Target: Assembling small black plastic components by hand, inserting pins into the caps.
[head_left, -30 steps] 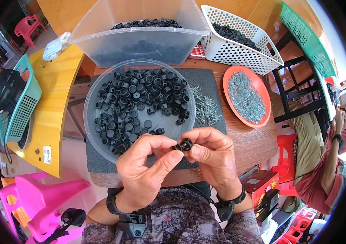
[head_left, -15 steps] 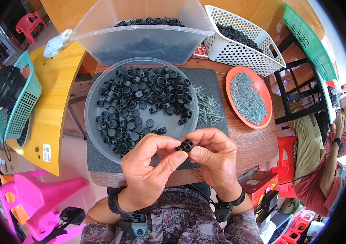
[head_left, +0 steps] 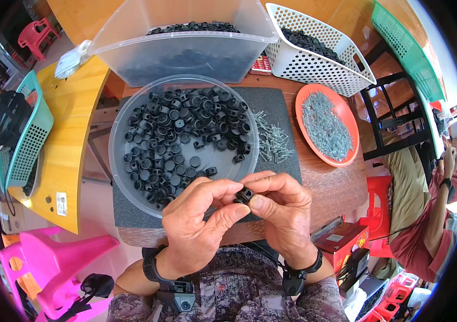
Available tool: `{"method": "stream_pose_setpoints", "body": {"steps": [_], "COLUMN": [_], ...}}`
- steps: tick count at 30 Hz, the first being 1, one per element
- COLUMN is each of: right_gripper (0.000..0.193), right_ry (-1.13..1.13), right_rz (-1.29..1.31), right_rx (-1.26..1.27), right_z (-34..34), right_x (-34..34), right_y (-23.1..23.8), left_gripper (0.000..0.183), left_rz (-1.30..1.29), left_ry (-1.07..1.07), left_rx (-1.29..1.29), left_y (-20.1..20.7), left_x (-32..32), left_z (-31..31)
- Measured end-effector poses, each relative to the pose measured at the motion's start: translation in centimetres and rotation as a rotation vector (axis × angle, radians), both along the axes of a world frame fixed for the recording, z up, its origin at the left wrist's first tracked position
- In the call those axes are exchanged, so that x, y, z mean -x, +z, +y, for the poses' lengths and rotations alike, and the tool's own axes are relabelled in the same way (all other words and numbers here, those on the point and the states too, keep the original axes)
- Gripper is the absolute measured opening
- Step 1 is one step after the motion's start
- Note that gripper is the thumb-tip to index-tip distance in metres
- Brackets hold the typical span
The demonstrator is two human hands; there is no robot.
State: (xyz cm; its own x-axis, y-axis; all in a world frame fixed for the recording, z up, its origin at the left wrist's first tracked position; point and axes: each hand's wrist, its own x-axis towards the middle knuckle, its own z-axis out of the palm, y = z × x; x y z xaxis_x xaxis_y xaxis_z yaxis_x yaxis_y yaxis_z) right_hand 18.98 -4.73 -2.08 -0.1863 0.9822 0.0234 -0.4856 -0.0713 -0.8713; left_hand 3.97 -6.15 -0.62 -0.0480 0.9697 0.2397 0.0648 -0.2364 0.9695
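Observation:
Between the fingertips of both hands is a small round black plastic part (head_left: 243,195), held just in front of the table's near edge. My left hand (head_left: 199,217) pinches its left side with thumb and forefinger. From the other side, my right hand (head_left: 281,212) grips it the same way; whether a screw is also in those fingers is hidden. Just beyond my hands, a round clear tub (head_left: 207,163) holds a heap of similar black parts (head_left: 164,145). Loose silver screws (head_left: 274,140) lie on the dark mat (head_left: 263,102) to the right of the tub.
An orange plate (head_left: 300,115) of screws stands on the right of the wooden table (head_left: 330,188). Behind are a big clear bin (head_left: 185,59) and a white perforated basket (head_left: 303,70), both with black parts. A pink chair (head_left: 62,255) is at left; another person's arm (head_left: 437,209) shows at far right.
The black part has turned slightly between my fingertips. Both hands stay almost in place, and the view has shifted a little.

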Motion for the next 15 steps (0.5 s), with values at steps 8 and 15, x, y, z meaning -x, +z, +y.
{"method": "stream_pose_setpoints", "body": {"steps": [8, 15], "right_gripper": [0.018, 0.018], "right_ry": [0.000, -0.052], "right_rz": [0.031, 0.048], "right_rx": [0.090, 0.028], "right_z": [-0.65, -0.90], "right_x": [-0.26, 0.38], "right_y": [0.07, -0.03], "left_gripper": [0.030, 0.032], "left_rz": [0.078, 0.108], "left_ry": [0.024, 0.001], "left_rx": [-0.051, -0.051], "left_y": [-0.10, -0.24], "left_x": [-0.15, -0.07], "left_z": [-0.14, -0.11]}}
